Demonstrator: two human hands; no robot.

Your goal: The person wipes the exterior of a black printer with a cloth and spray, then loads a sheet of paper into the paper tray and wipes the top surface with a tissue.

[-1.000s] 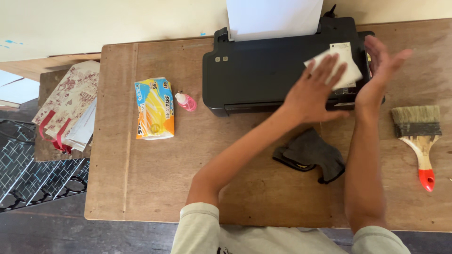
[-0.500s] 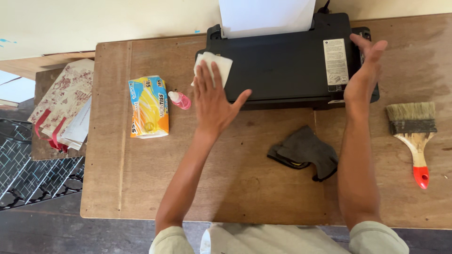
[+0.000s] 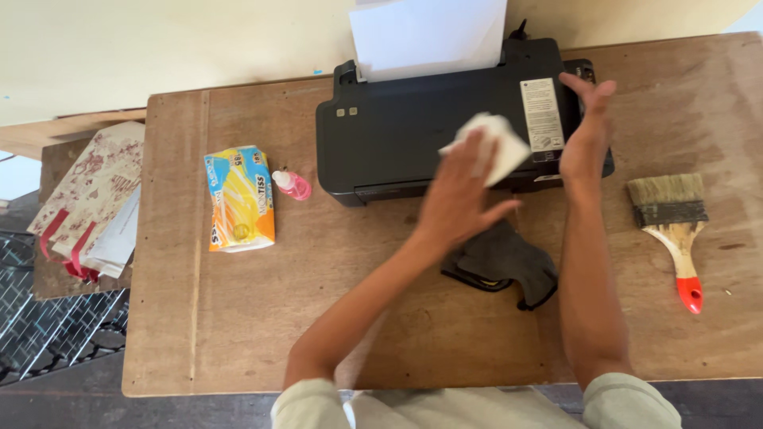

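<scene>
A black printer (image 3: pixel 397 135) with white paper (image 3: pixel 429 36) standing in its rear tray sits at the back of the wooden table (image 3: pixel 238 318). My left hand (image 3: pixel 461 195) presses a white tissue (image 3: pixel 497 143) flat on the printer's top, right of its middle. My right hand (image 3: pixel 584 135) rests against the printer's right end, fingers apart, next to a white label.
A dark cloth (image 3: pixel 501 262) lies just in front of the printer. A yellow tissue pack (image 3: pixel 240 199) and a small pink bottle (image 3: pixel 292 185) lie to the left. A paintbrush (image 3: pixel 675 226) with a red-tipped handle lies at the right. A patterned bag (image 3: pixel 87 199) sits beyond the table's left edge.
My left hand swept the tissue across the printer's top from right to left, then back toward the right. My right hand stayed at the printer's right end.
</scene>
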